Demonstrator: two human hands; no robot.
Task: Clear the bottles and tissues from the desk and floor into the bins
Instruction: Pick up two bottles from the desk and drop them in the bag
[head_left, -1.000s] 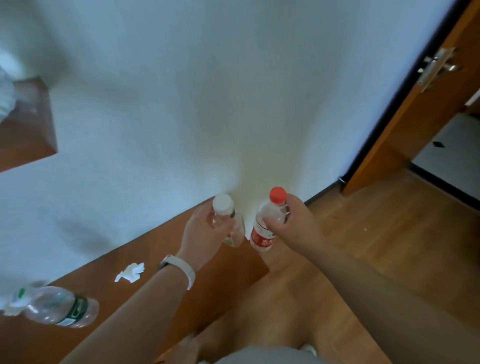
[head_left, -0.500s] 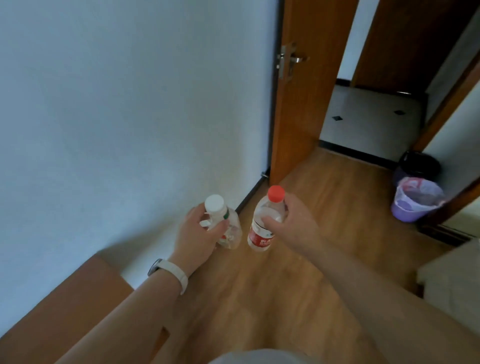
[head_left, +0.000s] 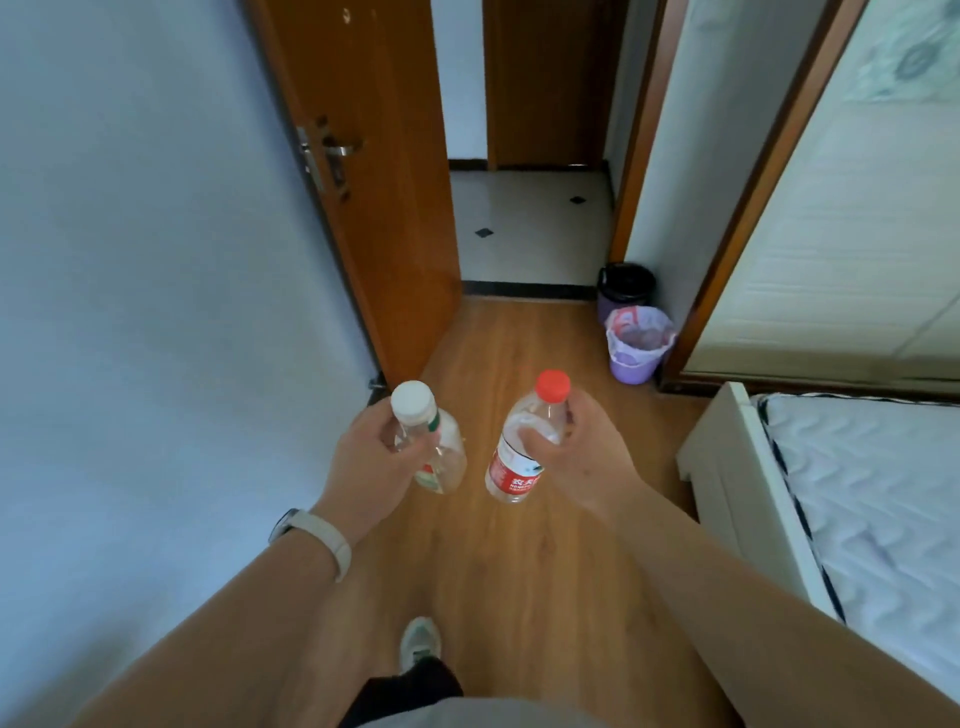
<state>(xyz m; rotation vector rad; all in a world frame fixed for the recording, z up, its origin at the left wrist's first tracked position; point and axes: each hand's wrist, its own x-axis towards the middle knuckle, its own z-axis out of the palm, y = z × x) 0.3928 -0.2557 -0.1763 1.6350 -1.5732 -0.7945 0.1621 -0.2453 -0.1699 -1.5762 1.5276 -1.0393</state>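
My left hand (head_left: 366, 462) grips a clear plastic bottle with a white cap (head_left: 439, 457) by its neck. My right hand (head_left: 587, 462) holds a clear bottle with a red cap and red label (head_left: 519, 457) around its shoulder. Both bottles are carried upright at waist height over the wooden floor. Ahead at the right, by the door frame, stands a purple bin with a pale liner (head_left: 638, 343), and a darker bin with a black liner (head_left: 625, 288) sits right behind it.
A white wall runs along my left. An open wooden door (head_left: 374, 182) leads to a tiled hallway. A bed with a white frame (head_left: 737, 483) fills the right side. My shoe (head_left: 420, 642) is on the wooden floor below.
I have turned away from the desk to face the doorway. The desk, tissue and lying bottle left the view; both bins came fully into view. Both hands kept their bottles.
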